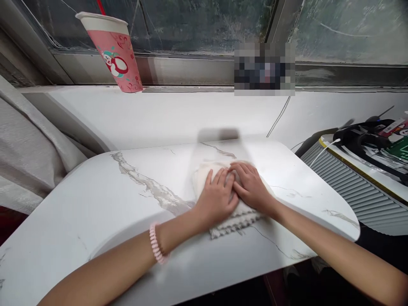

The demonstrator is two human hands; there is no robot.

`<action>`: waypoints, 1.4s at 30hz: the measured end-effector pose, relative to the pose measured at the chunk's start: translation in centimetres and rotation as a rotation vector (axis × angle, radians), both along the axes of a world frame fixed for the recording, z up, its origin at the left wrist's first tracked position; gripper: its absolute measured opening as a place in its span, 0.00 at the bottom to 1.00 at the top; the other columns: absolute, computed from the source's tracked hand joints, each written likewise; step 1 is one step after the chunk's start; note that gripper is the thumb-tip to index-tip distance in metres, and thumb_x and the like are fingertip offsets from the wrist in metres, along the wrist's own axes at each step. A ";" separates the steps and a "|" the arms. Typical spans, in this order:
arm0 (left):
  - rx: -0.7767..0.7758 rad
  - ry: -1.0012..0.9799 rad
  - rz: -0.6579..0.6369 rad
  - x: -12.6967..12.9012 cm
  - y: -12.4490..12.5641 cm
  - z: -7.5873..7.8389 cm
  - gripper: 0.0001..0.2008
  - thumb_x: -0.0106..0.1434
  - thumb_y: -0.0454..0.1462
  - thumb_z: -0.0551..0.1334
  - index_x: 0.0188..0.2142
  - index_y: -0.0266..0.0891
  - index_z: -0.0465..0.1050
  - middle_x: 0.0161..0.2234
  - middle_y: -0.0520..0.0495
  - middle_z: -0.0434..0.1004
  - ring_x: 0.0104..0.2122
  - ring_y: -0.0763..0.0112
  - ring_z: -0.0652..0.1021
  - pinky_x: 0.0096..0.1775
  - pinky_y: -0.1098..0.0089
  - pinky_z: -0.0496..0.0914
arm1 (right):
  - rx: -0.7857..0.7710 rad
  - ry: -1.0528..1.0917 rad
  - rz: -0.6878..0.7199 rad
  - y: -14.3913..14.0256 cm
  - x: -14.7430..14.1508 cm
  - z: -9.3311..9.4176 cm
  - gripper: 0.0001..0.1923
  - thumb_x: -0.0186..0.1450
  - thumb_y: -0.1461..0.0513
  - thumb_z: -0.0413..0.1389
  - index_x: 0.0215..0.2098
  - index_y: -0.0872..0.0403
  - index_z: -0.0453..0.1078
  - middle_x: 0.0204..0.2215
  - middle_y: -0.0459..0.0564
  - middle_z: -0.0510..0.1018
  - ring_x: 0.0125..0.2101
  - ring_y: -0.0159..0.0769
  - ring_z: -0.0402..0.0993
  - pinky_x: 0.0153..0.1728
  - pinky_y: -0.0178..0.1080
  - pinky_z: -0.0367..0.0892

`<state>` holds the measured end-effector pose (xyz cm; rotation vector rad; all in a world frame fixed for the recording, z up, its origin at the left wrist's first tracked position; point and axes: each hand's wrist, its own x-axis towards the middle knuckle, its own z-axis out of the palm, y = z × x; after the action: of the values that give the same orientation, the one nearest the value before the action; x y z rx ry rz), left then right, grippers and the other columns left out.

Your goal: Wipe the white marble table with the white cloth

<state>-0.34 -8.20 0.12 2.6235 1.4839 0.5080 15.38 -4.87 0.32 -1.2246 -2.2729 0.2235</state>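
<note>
A folded white cloth (234, 223) with a dark-stitched edge lies on the marble-patterned white table (127, 204). My left hand (218, 193), with a pink coil band (155, 244) on its wrist, rests flat on the cloth with its fingers stretched out. Beside it my right hand (251, 185) also presses on the cloth, its fingers laid over the top and touching the left hand. Parts of the cloth are hidden under both hands, and its far side is slightly blurred.
A pink paper cup (117, 53) with a red straw stands on the window ledge. To the right, a ribbed cabinet (360, 191) carries black items and a white cable (325, 151). A pale curtain (35, 140) hangs at the left. A pixelated patch covers something by the window.
</note>
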 end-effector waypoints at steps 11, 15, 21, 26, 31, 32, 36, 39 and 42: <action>0.006 0.035 0.071 -5.6 10.4 0.4 0.27 0.70 0.42 0.45 0.65 0.32 0.55 0.66 0.38 0.58 0.66 0.61 0.58 0.67 0.52 0.46 | -0.016 0.083 -0.059 11.7 -6.3 -0.7 0.14 0.64 0.61 0.48 0.45 0.53 0.69 0.50 0.56 0.74 0.55 0.48 0.64 0.59 0.50 0.55; 0.004 0.013 0.043 -7.7 12.0 0.3 0.26 0.70 0.43 0.44 0.64 0.36 0.57 0.66 0.41 0.58 0.66 0.62 0.58 0.67 0.52 0.47 | -0.008 0.101 -0.101 12.9 -8.3 -0.9 0.12 0.65 0.62 0.48 0.43 0.53 0.70 0.47 0.54 0.77 0.53 0.47 0.66 0.58 0.49 0.55; 0.030 0.025 0.159 -9.5 11.6 0.1 0.26 0.69 0.41 0.45 0.63 0.35 0.57 0.66 0.40 0.60 0.65 0.62 0.60 0.67 0.53 0.48 | -0.003 0.095 -0.048 13.4 -11.1 -0.7 0.12 0.65 0.63 0.49 0.43 0.53 0.70 0.48 0.54 0.77 0.53 0.46 0.67 0.57 0.48 0.56; 0.057 0.088 0.303 -9.4 9.1 -0.1 0.26 0.70 0.40 0.44 0.64 0.31 0.57 0.65 0.37 0.60 0.66 0.58 0.59 0.66 0.52 0.49 | -0.007 0.110 0.080 12.6 -11.8 -0.6 0.11 0.65 0.62 0.48 0.43 0.52 0.70 0.48 0.53 0.77 0.52 0.45 0.67 0.57 0.47 0.56; 0.109 0.087 0.351 -8.7 6.0 -0.4 0.27 0.70 0.40 0.44 0.64 0.29 0.57 0.65 0.34 0.60 0.66 0.53 0.59 0.65 0.49 0.50 | 0.000 0.085 0.206 10.1 -11.4 -0.2 0.13 0.66 0.63 0.46 0.45 0.53 0.69 0.48 0.54 0.77 0.53 0.43 0.67 0.58 0.45 0.54; 0.106 0.086 0.353 -8.6 5.4 -0.4 0.27 0.70 0.40 0.44 0.64 0.28 0.57 0.65 0.33 0.59 0.66 0.53 0.59 0.65 0.48 0.50 | 0.002 0.075 0.214 9.6 -11.3 -0.2 0.14 0.66 0.63 0.46 0.45 0.53 0.69 0.48 0.54 0.77 0.53 0.43 0.67 0.58 0.45 0.54; 0.089 0.099 0.325 -8.2 3.0 -0.2 0.28 0.70 0.40 0.43 0.64 0.25 0.57 0.66 0.33 0.58 0.66 0.52 0.58 0.65 0.47 0.51 | 0.011 0.034 0.186 6.9 -10.8 -0.1 0.16 0.65 0.64 0.45 0.48 0.54 0.69 0.49 0.56 0.76 0.54 0.44 0.66 0.59 0.46 0.54; 0.089 0.118 0.242 -7.8 0.9 0.1 0.28 0.71 0.40 0.43 0.64 0.25 0.56 0.66 0.33 0.58 0.66 0.52 0.58 0.65 0.47 0.51 | 0.003 -0.005 0.119 4.0 -10.0 -0.1 0.17 0.66 0.64 0.44 0.49 0.55 0.69 0.52 0.58 0.74 0.56 0.46 0.63 0.61 0.49 0.52; 0.116 0.136 0.151 -7.5 -1.8 0.0 0.28 0.71 0.40 0.43 0.65 0.25 0.57 0.66 0.33 0.58 0.66 0.52 0.59 0.66 0.48 0.51 | -0.026 -0.043 0.031 0.1 -8.9 -0.1 0.19 0.68 0.64 0.42 0.54 0.56 0.66 0.58 0.58 0.69 0.61 0.48 0.58 0.64 0.56 0.45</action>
<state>-7.85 -9.96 0.12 2.6951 1.7550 0.4491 6.50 -4.74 0.23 -1.2187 -2.3342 0.2405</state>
